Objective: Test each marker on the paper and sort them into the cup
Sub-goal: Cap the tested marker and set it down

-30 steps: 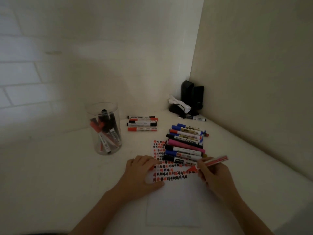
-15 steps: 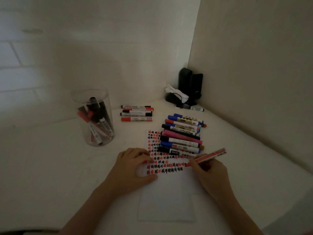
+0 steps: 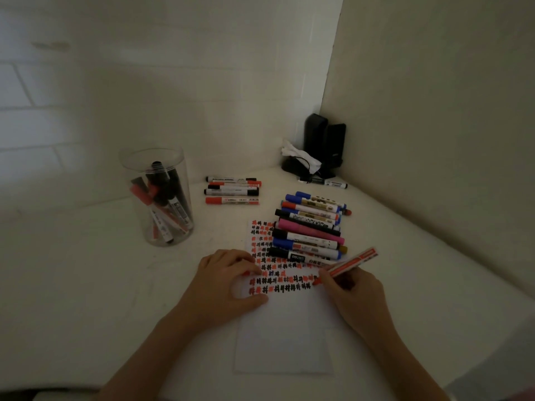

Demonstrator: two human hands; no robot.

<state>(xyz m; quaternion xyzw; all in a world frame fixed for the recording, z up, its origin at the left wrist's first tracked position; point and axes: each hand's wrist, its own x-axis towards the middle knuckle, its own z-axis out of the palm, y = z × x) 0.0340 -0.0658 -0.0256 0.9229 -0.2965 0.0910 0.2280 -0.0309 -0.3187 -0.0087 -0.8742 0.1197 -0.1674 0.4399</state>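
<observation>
The right hand [image 3: 351, 296] pinches a red marker [image 3: 351, 263] with its tip down on the paper [image 3: 285, 337], at the right end of the rows of red and black test marks. The left hand [image 3: 225, 287] lies flat with relaxed fingers, pressing the paper's left edge. Just beyond the hands, a pile of markers [image 3: 309, 230] covers the paper's far right part. Four more markers [image 3: 233, 191] lie in a row on the bench [image 3: 86, 285], near the clear cup [image 3: 157, 198] holding several red and black markers. A black device [image 3: 324, 143] stands in the corner. Compared with half a second ago, the marker tip sits slightly lower, and the left hand has not moved.
</observation>
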